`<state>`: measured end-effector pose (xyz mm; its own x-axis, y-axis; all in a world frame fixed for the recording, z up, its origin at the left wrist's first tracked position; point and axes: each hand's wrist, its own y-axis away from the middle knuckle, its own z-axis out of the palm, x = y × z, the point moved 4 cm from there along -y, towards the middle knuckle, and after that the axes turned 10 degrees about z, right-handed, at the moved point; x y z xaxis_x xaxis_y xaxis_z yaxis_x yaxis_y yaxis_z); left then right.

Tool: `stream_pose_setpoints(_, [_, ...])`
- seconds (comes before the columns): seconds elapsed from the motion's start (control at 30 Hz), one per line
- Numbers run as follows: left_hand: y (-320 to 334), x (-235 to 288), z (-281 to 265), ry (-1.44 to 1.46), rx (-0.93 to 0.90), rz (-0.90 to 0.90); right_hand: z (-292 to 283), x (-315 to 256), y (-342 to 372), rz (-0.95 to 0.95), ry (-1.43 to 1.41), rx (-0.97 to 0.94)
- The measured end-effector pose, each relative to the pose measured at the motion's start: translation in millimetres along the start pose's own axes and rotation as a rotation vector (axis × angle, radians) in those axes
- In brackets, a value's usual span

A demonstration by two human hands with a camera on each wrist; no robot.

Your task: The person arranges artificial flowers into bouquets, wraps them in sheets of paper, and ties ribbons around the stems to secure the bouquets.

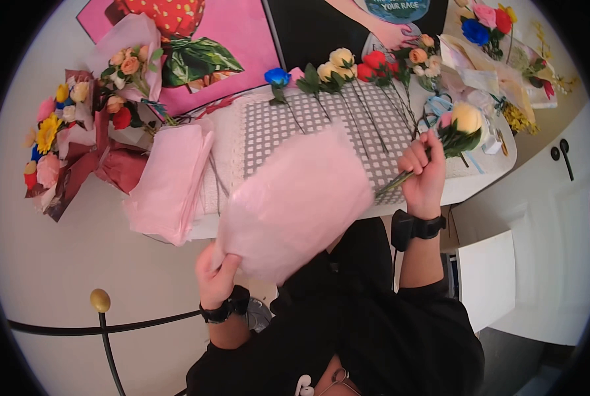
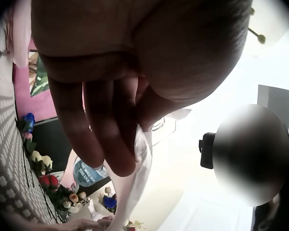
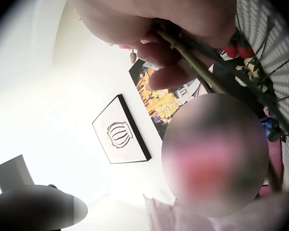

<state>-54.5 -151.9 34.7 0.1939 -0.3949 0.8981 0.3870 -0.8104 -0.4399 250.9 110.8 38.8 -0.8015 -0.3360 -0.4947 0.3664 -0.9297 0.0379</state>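
My left hand (image 1: 218, 276) pinches the lower left corner of a sheet of pale pink wrapping paper (image 1: 301, 198), thumb on top. In the left wrist view the paper (image 2: 143, 149) passes between the thumb and curled fingers. The sheet is held up over the front edge of the table. My right hand (image 1: 423, 173) grips several green flower stems, with a cream rose (image 1: 468, 117) and a pink bloom (image 1: 446, 119) beyond the fist. Below the fist, the stems (image 1: 392, 183) run down toward the sheet's right edge; in the right wrist view, stems (image 3: 202, 70) emerge from the palm.
A stack of pink paper (image 1: 169, 175) lies at the table's left. Blue (image 1: 277, 77), cream and red (image 1: 375, 63) roses line the back of a grey checked mat (image 1: 268, 129). Wrapped bouquets (image 1: 103, 155) stand left, another (image 1: 499, 59) back right. A white drawer unit (image 1: 486, 277) sits right.
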Motion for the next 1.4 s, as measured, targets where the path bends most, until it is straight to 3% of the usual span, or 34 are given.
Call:
stream_pose_setpoints(0.03, [5, 3, -6, -0.004, 0.007, 0.003, 13, -3, -2, -0.031, 0.001, -0.003])
stream_pose_setpoints(0.1, [13, 10, -14, -0.139, -0.146, 0.091, 41, 5, -5, 0.009, 0.056, -0.038])
stream_pose_setpoints(0.17, [23, 9, -26, -0.058, -0.137, 0.055, 61, 22, -18, 0.060, 0.114, -0.079])
stream_pose_setpoints(0.27, [29, 22, -65, -0.127, 0.215, 0.143, 85, 59, -47, 0.259, 0.307, -0.117])
stream_pose_setpoints(0.3, [32, 26, -77, -0.130, 0.223, 0.147, 94, 72, -56, 0.263, 0.310, -0.125])
stream_pose_setpoints(0.37, [41, 40, -104, -0.081, 0.313, 0.293, 112, 108, -77, 0.432, 0.594, -0.236])
stream_pose_setpoints(0.47, [51, 53, -111, -0.065, 0.354, 0.350, 128, 158, -115, 0.451, 0.775, -0.285])
stream_pose_setpoints(0.7, [61, 61, -102, -0.231, 0.441, 0.344, 114, 238, -209, 0.487, 1.184, -0.240])
stream_pose_setpoints(0.77, [64, 64, -105, -0.234, 0.460, 0.350, 97, 255, -229, 0.439, 1.179, -0.198])
stream_pose_setpoints(0.83, [59, 65, -99, -0.152, 0.405, 0.429, 99, 236, -225, -0.070, 1.712, -0.104])
stream_pose_setpoints(0.9, [46, 67, -82, -0.194, 0.468, 0.433, 121, 210, -170, -0.088, 1.783, -0.154])
stream_pose_setpoints(0.97, [24, 71, -59, -0.303, 0.375, 0.490, 124, 191, -137, -0.340, 1.592, -0.418])
stream_pose_setpoints(1.03, [1, 73, -32, -0.443, 0.298, 0.478, 139, 164, -62, 0.243, 1.469, -0.648])
stream_pose_setpoints(1.1, [-23, 80, 4, -0.673, 0.095, 0.610, 125, 145, 1, 0.571, 1.006, -0.756])
stream_pose_setpoints(1.17, [-41, 73, 42, -0.725, -0.068, 0.747, 103, 127, 40, 0.521, 0.745, -0.939])
stream_pose_setpoints(1.2, [-45, 71, 51, -0.725, -0.061, 0.745, 91, 121, 45, 0.526, 0.749, -0.942])
stream_pose_setpoints(1.27, [-42, 66, 79, -0.747, -0.383, 0.857, 75, 111, 49, 0.749, 0.244, -0.765])
stream_pose_setpoints(1.3, [-39, 65, 85, -0.748, -0.393, 0.855, 70, 109, 51, 0.745, 0.236, -0.762])
stream_pose_setpoints(1.37, [-30, 64, 97, -0.805, -0.544, 0.966, 64, 105, 45, 0.670, 0.230, -0.418])
stream_pose_setpoints(1.4, [-30, 64, 95, -0.820, -0.549, 0.963, 63, 103, 46, 0.651, 0.320, -0.348])
